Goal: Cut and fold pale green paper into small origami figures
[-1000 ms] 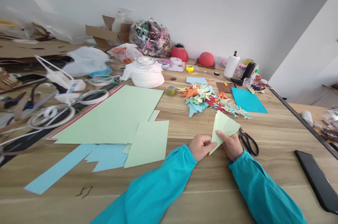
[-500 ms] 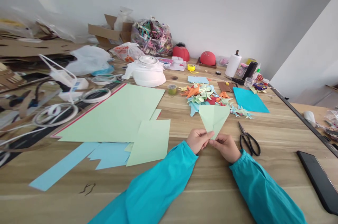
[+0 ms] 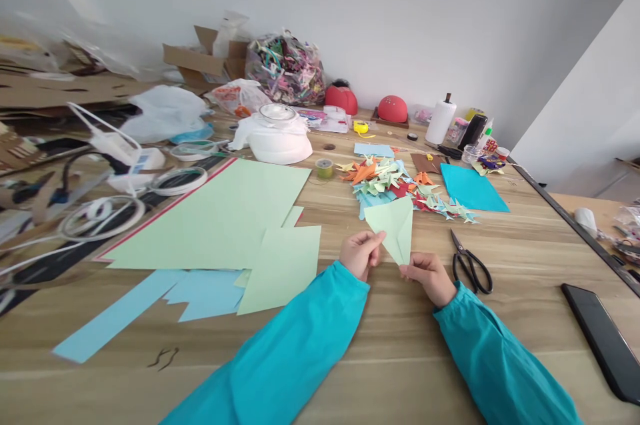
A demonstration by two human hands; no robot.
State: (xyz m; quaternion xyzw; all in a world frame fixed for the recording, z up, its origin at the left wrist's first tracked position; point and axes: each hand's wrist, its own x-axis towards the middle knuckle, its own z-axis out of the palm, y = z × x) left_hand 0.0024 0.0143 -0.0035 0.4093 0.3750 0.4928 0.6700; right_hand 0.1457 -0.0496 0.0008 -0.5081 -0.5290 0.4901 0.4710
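Observation:
A folded piece of light green paper, kite-shaped with its point toward me, is held up between both hands above the table. My left hand pinches its left edge between thumb and fingers. At the lower tip, my right hand grips the paper with thumb and forefinger. Just beyond lies a pile of folded paper cranes in orange, green, blue and red. Black-handled scissors rest to the right of my right hand.
Large green sheets, a smaller green sheet and blue strips lie left. A blue-green sheet is at right, a black phone nearer. Coiled white cables clutter the far left; a spool stands mid-table.
My left hand has shifted left and up from the paper's tip to its left edge. The paper has tilted and turned leftward. My right hand still holds the tip.

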